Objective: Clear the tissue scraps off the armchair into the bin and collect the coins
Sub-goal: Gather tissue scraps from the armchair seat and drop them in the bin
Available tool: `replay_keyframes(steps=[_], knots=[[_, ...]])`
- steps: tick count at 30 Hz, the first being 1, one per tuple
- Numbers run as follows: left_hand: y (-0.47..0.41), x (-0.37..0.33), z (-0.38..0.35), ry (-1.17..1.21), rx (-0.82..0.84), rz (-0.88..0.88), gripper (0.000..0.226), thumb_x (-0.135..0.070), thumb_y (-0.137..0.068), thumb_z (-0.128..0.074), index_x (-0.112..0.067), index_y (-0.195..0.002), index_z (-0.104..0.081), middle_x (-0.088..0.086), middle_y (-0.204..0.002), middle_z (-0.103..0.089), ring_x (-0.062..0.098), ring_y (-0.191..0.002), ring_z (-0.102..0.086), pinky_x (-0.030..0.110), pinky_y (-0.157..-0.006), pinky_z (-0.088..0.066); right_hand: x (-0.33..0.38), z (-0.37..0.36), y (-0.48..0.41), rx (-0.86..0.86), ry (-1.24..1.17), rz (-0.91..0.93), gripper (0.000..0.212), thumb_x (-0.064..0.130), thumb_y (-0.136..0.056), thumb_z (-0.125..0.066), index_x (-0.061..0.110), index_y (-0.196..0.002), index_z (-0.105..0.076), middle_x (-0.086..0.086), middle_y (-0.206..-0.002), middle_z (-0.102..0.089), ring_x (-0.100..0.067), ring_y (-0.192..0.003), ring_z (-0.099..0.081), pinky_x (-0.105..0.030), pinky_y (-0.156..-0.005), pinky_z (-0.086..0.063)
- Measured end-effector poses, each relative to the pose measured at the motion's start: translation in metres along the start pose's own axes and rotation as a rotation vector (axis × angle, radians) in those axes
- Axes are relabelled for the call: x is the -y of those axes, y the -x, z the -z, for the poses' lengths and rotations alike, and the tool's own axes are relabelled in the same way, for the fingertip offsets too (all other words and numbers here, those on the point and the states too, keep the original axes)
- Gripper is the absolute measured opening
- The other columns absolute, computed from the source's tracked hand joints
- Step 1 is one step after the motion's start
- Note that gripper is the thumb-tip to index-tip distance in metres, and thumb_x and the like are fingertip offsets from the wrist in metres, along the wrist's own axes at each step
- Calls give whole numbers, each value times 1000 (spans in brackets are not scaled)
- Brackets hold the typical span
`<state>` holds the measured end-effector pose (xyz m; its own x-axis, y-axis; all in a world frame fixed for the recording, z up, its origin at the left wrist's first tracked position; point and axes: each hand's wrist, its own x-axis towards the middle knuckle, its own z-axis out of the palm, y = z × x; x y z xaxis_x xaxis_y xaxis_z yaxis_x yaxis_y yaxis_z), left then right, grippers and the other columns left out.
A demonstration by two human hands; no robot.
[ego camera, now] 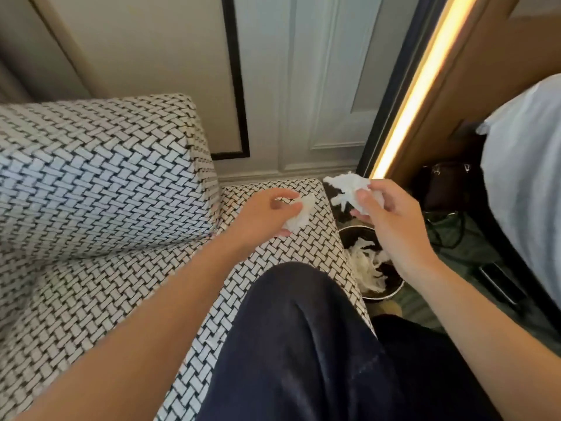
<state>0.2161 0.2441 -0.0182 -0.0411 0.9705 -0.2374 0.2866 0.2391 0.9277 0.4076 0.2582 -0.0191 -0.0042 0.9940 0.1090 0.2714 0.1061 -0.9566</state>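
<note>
Fingers [368,198] of the right hand [391,220] pinched a crumpled tissue wad [346,186] above the bin [391,294]. The left hand [267,217] curled loosely around a tissue scrap [300,215] on the armchair [106,165] seat's far right corner.

My knee [306,344] hides the near part of the armchair [106,183] seat, and the chair runs off the left edge. The armchair's right edge and my right hand [391,220] cover much of the bin [385,294], and my left hand [267,215] half hides its tissue scrap [299,215]. I cannot make out any coins.
</note>
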Motion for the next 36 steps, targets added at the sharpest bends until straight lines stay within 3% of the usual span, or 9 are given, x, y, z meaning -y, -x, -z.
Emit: replay_keyframes(steps=[6,11,14,16,21,25,29,34,36], knots=[[-72,-5,-74,-74,125,100,33,-20,-90,-58,-19,-123,-55,3,-115,-56,17,-97,-58,18,-63,-55,-94,47,-38,-71,326,-116,12,27,-93,-52,21,-102,-59,6,-88,-62,-15,-87,-61,-30,-74,-42],[-113,-2,-127,-68,207,150,34,-19,-90,-58,-16,-124,-54,6,-115,-55,20,-101,-56,28,-76,-56,-158,63,-52,19,475,-255,20,28,-94,-50,19,-109,-59,6,-97,-58,-15,-95,-56,-26,-77,-36],[-128,7,-148,-34,211,213,31,-22,-90,-59,-16,-120,-56,7,-117,-55,22,-104,-55,37,-84,-56,-179,65,-58,123,491,-327,22,28,-95,-51,21,-115,-56,3,-97,-59,-11,-84,-57,-14,-63,-37],[-132,15,-156,-28,245,266,38,-27,-89,-59,-16,-125,-52,7,-122,-53,22,-105,-55,38,-84,-55,-187,66,-61,193,456,-386,32,27,-94,-52,24,-126,-50,-2,-103,-63,-13,-87,-61,-12,-62,-38],[-134,24,-152,-73,344,324,41,-31,-93,-52,-18,-132,-46,6,-131,-48,21,-112,-52,35,-86,-53,-193,72,-63,271,450,-414,53,22,-94,-54,31,-142,-32,-3,-111,-64,-15,-93,-60,-21,-71,-40],[-132,24,-144,-139,334,259,35,-29,-95,-49,-17,-128,-51,5,-126,-53,19,-110,-54,23,-71,-49,-192,74,-63,275,472,-438,61,17,-91,-57,29,-144,-28,-2,-115,-61,-14,-93,-58,-23,-76,-41],[-125,18,-134,-123,300,211,29,-23,-95,-48,-17,-122,-55,3,-117,-57,17,-104,-56,22,-71,-48,-179,74,-64,263,447,-428,53,18,-90,-57,28,-139,-38,0,-112,-63,-14,-95,-60,-31,-84,-49],[-107,-5,-114,-29,246,155,27,-24,-96,-48,-17,-121,-55,0,-110,-59,15,-101,-58,27,-80,-50,-143,69,-65,296,507,-295,35,18,-94,-54,21,-128,-51,-1,-109,-65,-11,-84,-63,-16,-66,-46],[-95,-13,-96,-34,210,109,26,-24,-96,-48,-18,-120,-56,-2,-107,-61,14,-100,-59,27,-81,-50,-123,63,-63,277,521,-228,28,19,-94,-54,21,-122,-56,-1,-106,-66,-14,-89,-64,-20,-72,-47]])
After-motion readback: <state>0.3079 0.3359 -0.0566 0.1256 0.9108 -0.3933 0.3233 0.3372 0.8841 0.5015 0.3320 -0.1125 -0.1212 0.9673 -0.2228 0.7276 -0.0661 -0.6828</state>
